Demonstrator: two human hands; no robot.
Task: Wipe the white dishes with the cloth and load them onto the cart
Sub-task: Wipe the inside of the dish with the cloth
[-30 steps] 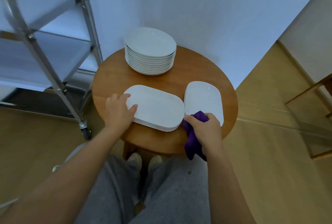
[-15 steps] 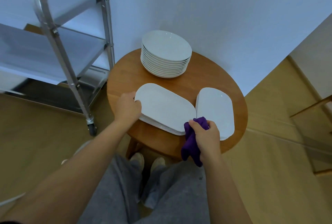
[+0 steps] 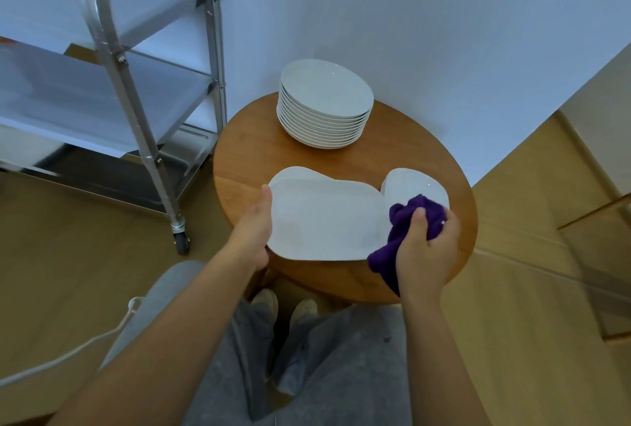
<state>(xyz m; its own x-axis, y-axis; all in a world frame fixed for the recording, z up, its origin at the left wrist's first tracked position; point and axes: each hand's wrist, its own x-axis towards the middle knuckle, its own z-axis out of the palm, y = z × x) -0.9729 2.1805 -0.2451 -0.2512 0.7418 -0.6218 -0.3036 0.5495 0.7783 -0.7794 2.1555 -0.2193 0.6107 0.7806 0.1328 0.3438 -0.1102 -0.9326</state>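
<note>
My left hand (image 3: pixel 254 227) grips the left edge of a white oblong platter (image 3: pixel 324 221), lifted and tilted above the pile of platters (image 3: pixel 293 174) it came from. My right hand (image 3: pixel 426 251) is shut on a purple cloth (image 3: pixel 406 221) at the platter's right edge. A smaller white oblong dish (image 3: pixel 409 183) lies behind the cloth on the round wooden table (image 3: pixel 252 145). A stack of several round white plates (image 3: pixel 324 101) stands at the table's back. The metal cart (image 3: pixel 112 60) stands to the left.
The cart's shelves (image 3: pixel 68 98) hold nothing that I can see, and its caster (image 3: pixel 181 241) rests on the wooden floor near the table. A white cable (image 3: pixel 68 354) runs over the floor at lower left. A white wall rises just behind the table.
My left hand has lifted the top platter off its pile and tilted it toward me. My right hand has brought the cloth up to the platter's right edge. My view has shifted left.
</note>
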